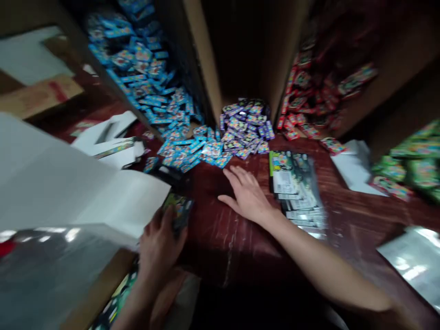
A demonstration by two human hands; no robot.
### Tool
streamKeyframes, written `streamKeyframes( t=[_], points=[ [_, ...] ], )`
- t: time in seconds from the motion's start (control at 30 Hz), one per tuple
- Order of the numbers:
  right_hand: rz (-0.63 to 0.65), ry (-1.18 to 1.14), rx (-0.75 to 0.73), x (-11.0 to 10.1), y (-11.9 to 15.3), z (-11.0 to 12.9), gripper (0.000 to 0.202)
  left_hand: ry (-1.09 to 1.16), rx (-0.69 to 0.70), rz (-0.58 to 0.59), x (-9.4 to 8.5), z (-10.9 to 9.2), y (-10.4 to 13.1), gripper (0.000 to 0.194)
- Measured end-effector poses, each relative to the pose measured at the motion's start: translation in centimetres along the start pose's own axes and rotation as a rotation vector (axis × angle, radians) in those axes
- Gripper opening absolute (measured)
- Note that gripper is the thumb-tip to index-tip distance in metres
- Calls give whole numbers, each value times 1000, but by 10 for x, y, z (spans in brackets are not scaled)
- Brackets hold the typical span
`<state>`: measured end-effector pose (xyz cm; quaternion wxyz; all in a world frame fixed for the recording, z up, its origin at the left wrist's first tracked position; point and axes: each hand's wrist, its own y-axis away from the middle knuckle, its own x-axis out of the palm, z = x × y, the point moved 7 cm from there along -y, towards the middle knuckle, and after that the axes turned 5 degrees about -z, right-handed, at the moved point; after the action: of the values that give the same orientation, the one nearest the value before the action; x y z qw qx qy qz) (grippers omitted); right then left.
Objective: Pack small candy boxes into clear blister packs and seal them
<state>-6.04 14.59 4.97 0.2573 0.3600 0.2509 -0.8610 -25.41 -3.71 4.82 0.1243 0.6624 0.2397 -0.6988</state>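
My left hand (158,240) is curled around a dark printed packet (181,211) near the table's front edge; part of the packet is hidden under the fingers. My right hand (246,193) hovers over or rests on the dark red table, fingers stretched out and holding nothing. Just beyond its fingertips lie small blue sachets (192,151) and purple sachets (245,126), spilling from tall cardboard compartments. To the right of this hand is a fanned stack of black printed bags (295,183) with clear plastic edges.
Red sachets (305,107) fill a right compartment, with green packets (422,165) farther right. A white carton flap (68,178) rises at the left, above a box with clear plastic. Clear plastic bags (414,263) lie at the right edge. A white paper piece (357,169) lies nearby.
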Motion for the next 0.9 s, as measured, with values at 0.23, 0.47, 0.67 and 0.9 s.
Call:
streamKeyframes(
  t=[0.23,0.47,0.67,0.9],
  points=[
    [74,583,144,-77,90,-130,66,633,250,-126,-20,-97,-33,55],
    [-261,383,27,-81,162,-77,33,1593,-190,719,63,-278,-45,49],
    [-220,120,10,-111,175,-54,65,1624,13,828,49,-307,-31,38],
    [-281,125,134,-145,125,-82,45,1424,331,920,21,-295,-2,37]
  ],
)
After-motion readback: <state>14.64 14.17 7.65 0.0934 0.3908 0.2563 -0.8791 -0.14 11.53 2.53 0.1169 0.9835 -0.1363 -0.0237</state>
